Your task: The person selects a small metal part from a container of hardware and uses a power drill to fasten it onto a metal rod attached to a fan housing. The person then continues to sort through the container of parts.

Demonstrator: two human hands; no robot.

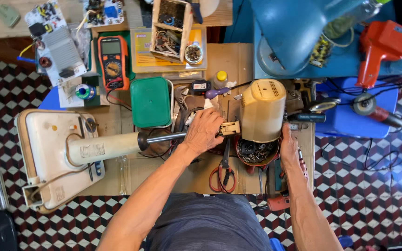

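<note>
1. Far left of the cream motor housing (262, 110), the fan's cream plastic base (52, 158) lies tipped on the cardboard-covered surface (219, 60), pole level.
2. Left hand (204, 131), fingers curled tight, clamps the chrome tube (164, 137) at the neck bracket, steadying it.
3. Up-left of the housing: yellow flat package (143, 49), green square lid (151, 102).
4. Right hand (288, 148) braces the housing's underside; its grip is hidden, cannot tell.

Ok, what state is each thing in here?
Fan: lying on its side across the table.
Motor housing: blades off, pressed by the right hand.
Left hand: gripping the metal pole.
Green box: lid on.
Scissors: closed, flat on table.
Multimeter: display blank.
</note>
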